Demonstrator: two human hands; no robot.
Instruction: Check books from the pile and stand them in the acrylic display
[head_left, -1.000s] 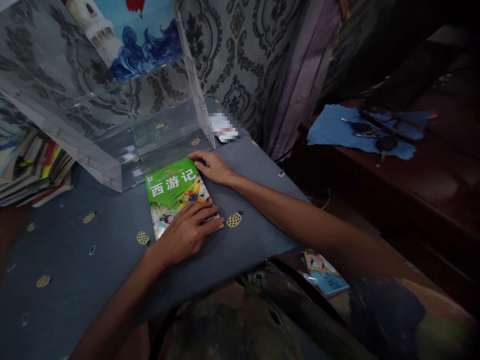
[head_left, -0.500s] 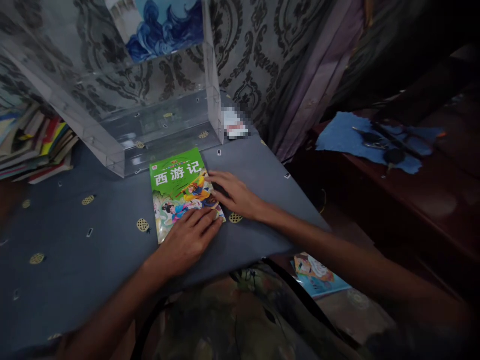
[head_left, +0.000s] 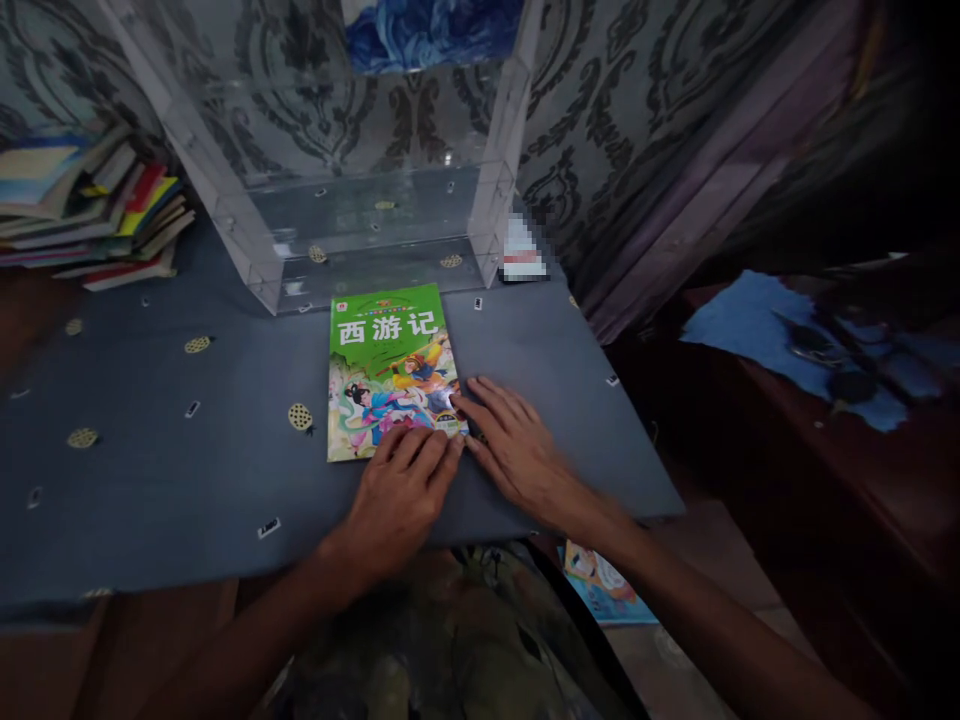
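A picture book [head_left: 390,375] with a green cover and white Chinese characters lies flat on the grey cloth-covered table. Across its bottom edge rest the fingers of my left hand [head_left: 405,490], extended and close together. My right hand [head_left: 521,450] is at the lower right corner, palm down with fingers spread. Its index fingertip touches the cover's right edge while the other fingers lie on the cloth. Neither hand is wrapped round the book.
Behind the book stands a clear acrylic shelf [head_left: 274,285]. Piled books [head_left: 97,205] lean at the left, and a partly blurred white item [head_left: 523,250] is beside the shelf. Another book [head_left: 604,585] lies below the table edge. Blue cloth [head_left: 742,325] covers part of the dark surface at right.
My right hand has slid down along the book's right edge to its lower corner. My left hand stays at the bottom edge. The view has shifted, and the book now appears straighter.
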